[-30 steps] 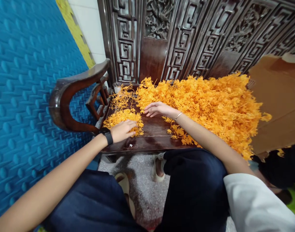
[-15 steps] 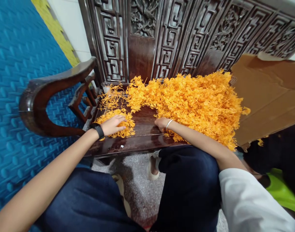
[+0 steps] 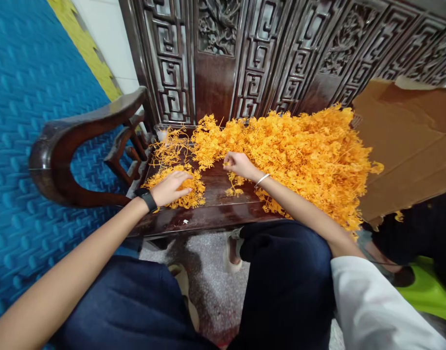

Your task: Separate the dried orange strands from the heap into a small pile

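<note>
My left hand, with a dark band on its wrist, lies over a small orange pile of frilly, branching pieces that look like plastic flower parts. Its fingers are spread and slightly bent. To its right, my right hand has its fingers pinched above the dark wooden seat. From below that hand hangs a frilly orange piece. A large orange heap of similar pieces spreads behind and to the right of it. Thin orange stems lie beyond my left hand.
A curved wooden armrest bounds the seat at left, and a carved backrest rises behind. Cardboard stands at the right, with part of another person and a lime-green object near it. A white scrap lies on the front edge.
My right hand has moved up and left from the heap's near edge, and an orange piece now hangs from it. The left hand has stayed almost in place.
</note>
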The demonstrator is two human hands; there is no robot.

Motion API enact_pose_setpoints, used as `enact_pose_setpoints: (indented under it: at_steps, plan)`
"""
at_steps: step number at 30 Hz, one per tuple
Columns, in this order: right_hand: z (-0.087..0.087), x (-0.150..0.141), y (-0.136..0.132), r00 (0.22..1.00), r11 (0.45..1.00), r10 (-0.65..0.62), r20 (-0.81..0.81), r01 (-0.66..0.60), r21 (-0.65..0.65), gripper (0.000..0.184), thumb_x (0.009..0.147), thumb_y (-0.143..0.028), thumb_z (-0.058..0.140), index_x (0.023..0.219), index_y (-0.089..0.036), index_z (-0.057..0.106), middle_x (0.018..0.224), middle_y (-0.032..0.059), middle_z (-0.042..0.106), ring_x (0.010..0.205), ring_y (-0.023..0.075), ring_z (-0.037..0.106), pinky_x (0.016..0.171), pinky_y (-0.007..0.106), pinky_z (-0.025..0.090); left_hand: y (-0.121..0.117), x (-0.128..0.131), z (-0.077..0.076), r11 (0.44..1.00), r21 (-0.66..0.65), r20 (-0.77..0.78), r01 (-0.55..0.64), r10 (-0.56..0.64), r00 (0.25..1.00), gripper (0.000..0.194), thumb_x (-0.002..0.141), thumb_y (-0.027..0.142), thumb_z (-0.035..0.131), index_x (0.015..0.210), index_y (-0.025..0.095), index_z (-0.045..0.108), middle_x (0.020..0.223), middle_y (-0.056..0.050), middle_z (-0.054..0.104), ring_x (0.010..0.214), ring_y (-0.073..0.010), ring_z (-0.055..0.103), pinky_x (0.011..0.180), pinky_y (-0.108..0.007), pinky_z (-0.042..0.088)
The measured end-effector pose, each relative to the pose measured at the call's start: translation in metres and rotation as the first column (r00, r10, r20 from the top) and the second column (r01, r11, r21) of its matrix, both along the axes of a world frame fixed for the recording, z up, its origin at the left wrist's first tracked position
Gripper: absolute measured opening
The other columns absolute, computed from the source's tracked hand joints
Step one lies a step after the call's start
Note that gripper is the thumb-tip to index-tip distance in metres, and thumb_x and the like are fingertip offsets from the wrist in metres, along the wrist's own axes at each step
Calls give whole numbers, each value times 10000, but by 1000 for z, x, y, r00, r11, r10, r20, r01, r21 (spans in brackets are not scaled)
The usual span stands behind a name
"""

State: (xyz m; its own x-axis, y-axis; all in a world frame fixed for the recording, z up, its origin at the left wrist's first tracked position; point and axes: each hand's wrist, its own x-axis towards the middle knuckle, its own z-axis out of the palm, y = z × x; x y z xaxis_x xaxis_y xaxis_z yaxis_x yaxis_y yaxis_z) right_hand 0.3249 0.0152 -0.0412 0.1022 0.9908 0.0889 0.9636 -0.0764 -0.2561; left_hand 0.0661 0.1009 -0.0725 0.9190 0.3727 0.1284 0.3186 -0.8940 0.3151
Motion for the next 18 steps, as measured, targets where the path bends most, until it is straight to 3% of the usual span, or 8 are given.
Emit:
enact_pose_setpoints:
  at_steps: [2, 4, 8, 12, 15, 18]
  plan:
    - [16, 1, -2, 998, 974, 3, -61, 11, 227, 168, 790, -212, 615, 934, -128, 594, 756, 25, 612, 661, 122, 538, 637, 241, 410, -2, -1, 1, 1000, -18, 37, -12, 13, 999, 481, 855, 435, 424, 1175, 89, 522, 1208, -175, 566, 1146, -279, 488, 1012, -444, 354]
    - [32, 0, -6, 995, 908, 21, -99, 22, 417, 164, 792, -233, 624, 928, -147, 590, 735, 14, 588, 644, 126, 521, 645, 264, 425, -4, -2, 3, 999, -37, 58, -25, 27, 998, 516, 849, 457, 425, 1193, 82, 510, 1206, -182, 568, 1146, -286, 489, 1006, -453, 359]
    - [55, -6, -13, 984, 762, 72, -162, 51, 646, 276, 868, -380, 531, 1061, -183, 543, 826, 36, 591, 689, 138, 545, 664, 292, 467, -7, -2, 8, 996, -65, 101, -64, 70, 992, 583, 830, 503, 445, 1214, 67, 493, 1234, -192, 550, 1173, -288, 477, 1025, -444, 348]
    - [66, -15, -16, 975, 667, 138, -172, 37, 744, 408, 908, -513, 379, 1209, -248, 455, 1012, 67, 568, 773, 143, 576, 668, 298, 489, -11, -2, 12, 988, -135, 145, -79, 98, 985, 608, 809, 518, 483, 1225, 75, 479, 1273, -193, 530, 1214, -285, 462, 1046, -447, 331]
    - [69, -29, -20, 967, 619, 172, -191, 45, 784, 396, 919, -506, 355, 1220, -265, 442, 1023, 63, 550, 788, 131, 575, 667, 283, 489, -18, 2, 15, 965, -248, 222, -81, 138, 965, 732, 763, 516, 571, 1336, 111, 364, 1348, -190, 475, 1268, -279, 427, 1079, -464, 289]
    - [69, -53, -26, 943, 660, 264, -205, -21, 751, 325, 907, -449, 438, 1152, -239, 484, 943, 35, 557, 762, 115, 564, 667, 270, 492, -28, 8, 16, 916, -401, 361, -7, 165, 918, 952, 713, 487, 659, 1444, 169, 139, 1434, -197, 373, 1342, -273, 344, 1108, -478, 239]
